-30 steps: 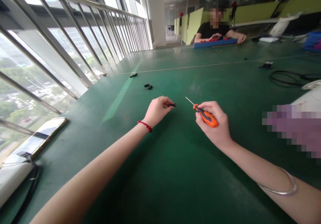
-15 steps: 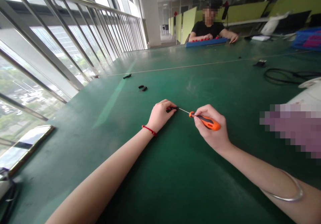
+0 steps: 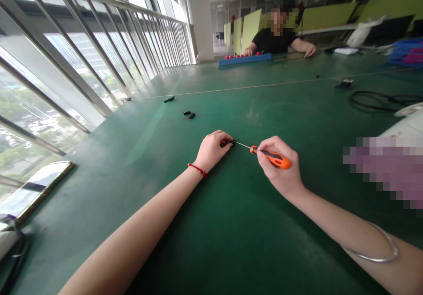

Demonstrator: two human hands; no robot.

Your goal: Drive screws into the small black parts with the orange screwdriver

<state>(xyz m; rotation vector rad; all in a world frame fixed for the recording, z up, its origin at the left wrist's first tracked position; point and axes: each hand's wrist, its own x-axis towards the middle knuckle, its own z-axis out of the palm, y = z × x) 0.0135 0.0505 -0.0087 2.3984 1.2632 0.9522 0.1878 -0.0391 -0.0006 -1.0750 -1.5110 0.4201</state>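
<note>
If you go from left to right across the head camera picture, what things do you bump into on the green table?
Phone → red wrist string → left hand → small black part → screwdriver in the right hand → black cable.

Small black part (image 3: 228, 143), pinched low on green counter (image 3: 231, 224). Orange/black screwdriver (image 3: 271, 157), thin metal shaft near-horizontal, tip touching the part's right end, handle angled down-right.
</note>
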